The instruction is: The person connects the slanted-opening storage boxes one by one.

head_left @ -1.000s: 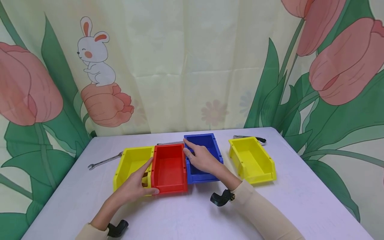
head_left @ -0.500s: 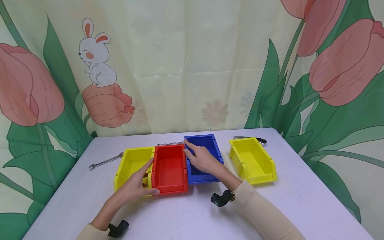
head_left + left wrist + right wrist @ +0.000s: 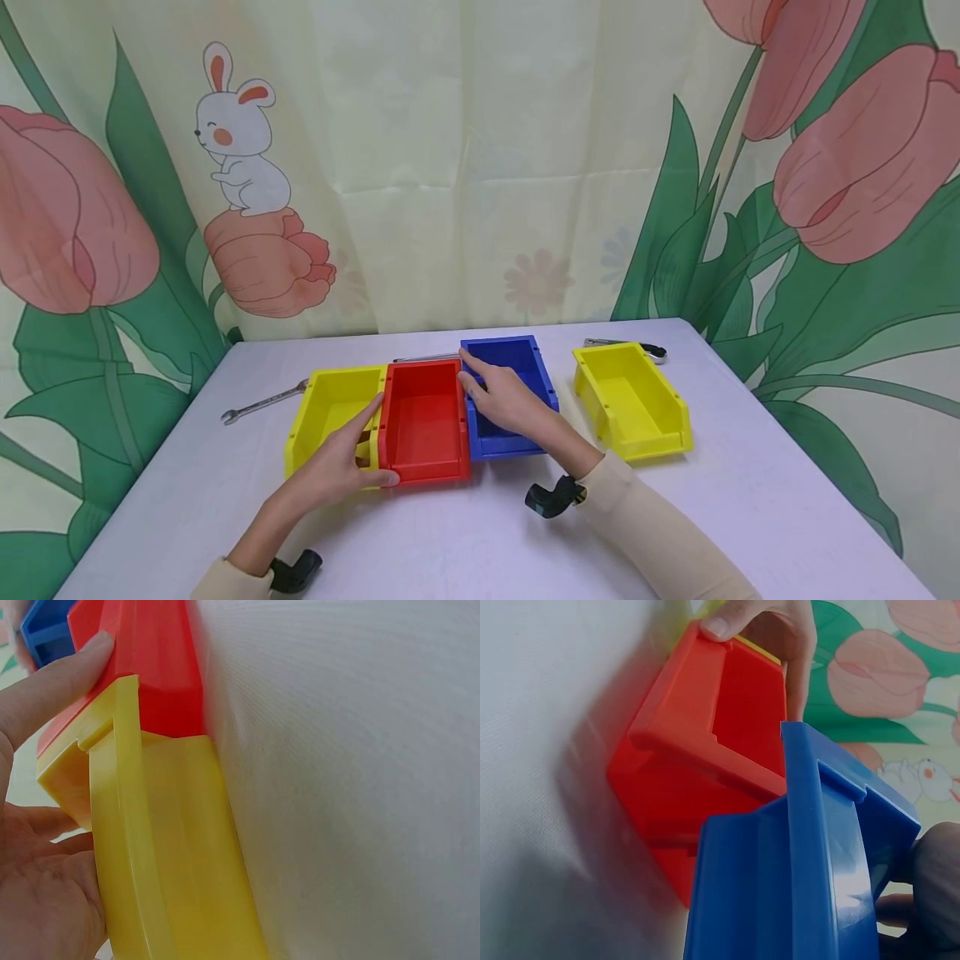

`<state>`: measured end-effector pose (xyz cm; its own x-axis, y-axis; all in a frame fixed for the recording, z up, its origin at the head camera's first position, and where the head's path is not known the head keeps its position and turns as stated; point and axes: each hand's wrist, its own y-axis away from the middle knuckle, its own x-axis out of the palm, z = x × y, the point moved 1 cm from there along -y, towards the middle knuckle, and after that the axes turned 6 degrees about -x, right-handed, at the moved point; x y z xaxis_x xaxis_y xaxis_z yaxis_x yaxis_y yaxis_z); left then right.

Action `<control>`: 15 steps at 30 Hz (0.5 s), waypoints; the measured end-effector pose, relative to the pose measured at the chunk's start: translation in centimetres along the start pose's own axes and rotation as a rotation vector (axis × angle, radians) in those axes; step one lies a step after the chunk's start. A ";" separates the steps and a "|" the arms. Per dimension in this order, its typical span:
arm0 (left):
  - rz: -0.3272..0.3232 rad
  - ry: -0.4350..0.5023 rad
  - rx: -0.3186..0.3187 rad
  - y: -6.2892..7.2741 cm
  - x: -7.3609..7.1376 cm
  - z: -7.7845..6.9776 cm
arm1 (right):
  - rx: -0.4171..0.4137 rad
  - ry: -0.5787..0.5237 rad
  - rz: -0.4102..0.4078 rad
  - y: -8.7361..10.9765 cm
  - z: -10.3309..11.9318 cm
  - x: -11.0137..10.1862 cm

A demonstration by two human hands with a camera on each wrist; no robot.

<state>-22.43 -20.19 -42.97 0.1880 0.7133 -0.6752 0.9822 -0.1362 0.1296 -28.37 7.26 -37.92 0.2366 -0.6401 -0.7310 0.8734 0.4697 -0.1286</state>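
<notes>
A yellow storage bin [image 3: 335, 396], a red storage bin [image 3: 424, 408] and a blue storage bin [image 3: 525, 358] stand side by side, the blue one set farther back. My left hand [image 3: 330, 471] grips the red bin at its left side, the thumb at its front corner. Its other fingers dip into the yellow bin and are partly hidden. My right hand [image 3: 512, 402] holds the blue bin by its left wall, with some fingers hidden inside. In the right wrist view, the blue bin's front [image 3: 817, 892] lies close to the red bin [image 3: 679, 712].
Another yellow bin [image 3: 633, 400] stands apart on the right. Behind it lies a ratchet wrench [image 3: 651, 350]. A combination wrench [image 3: 264, 402] rests at the left, and a thin metal tool [image 3: 427, 358] shows partly behind the red bin. A printed curtain [image 3: 487, 208] hangs beyond the white table [image 3: 450, 542].
</notes>
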 end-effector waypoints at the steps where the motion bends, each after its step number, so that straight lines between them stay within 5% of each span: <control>1: 0.000 0.000 -0.006 0.0 0.0 0.0 | -0.001 0.001 0.000 0.0 0.0 0.0; 15: -0.007 -0.012 -0.007 0.0 0.0 -0.2 | -0.011 -0.001 -0.013 0.2 -0.1 0.4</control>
<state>-22.42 -20.02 -42.80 0.1808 0.7058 -0.6850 0.9835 -0.1260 0.1298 -28.17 7.17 -38.26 0.2258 -0.6464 -0.7288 0.8715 0.4684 -0.1454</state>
